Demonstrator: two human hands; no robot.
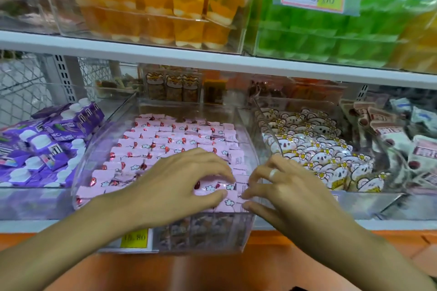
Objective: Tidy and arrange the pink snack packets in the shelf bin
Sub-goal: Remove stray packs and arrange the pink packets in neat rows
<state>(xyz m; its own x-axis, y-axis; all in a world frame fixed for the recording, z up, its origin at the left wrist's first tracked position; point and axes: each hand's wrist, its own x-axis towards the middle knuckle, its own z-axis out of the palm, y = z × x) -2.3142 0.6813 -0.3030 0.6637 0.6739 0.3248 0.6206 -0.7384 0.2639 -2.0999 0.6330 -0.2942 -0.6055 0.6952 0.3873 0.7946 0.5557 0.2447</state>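
**Two hands at the front of a bin of pink snack packets**

A clear plastic shelf bin [246, 139] sits at the centre of the head view, filled with rows of small pink snack packets [165, 144] that run from the bin's front edge back toward 12 o'clock.

The left hand [179, 186] comes in from 7 o'clock and lies over the front right part of the bin. Its fingers are curled, thumb and fingertips pinching a pink packet in the front row. Most of the packets lie beyond it, toward 11 and 12 o'clock.

The right hand [290, 189] comes in from 4 o'clock, at 3 o'clock of the left hand and just beside it. Its fingers are bent, the tips touching the packets at the bin's front right corner; a pale ring shows on one finger.

Purple packs [45, 144] fill the bin at 9 o'clock, and white bear-printed packets [314, 149] the bin at 3 o'clock. Orange jelly cups [165, 7] stand on the shelf above, at 12 o'clock.
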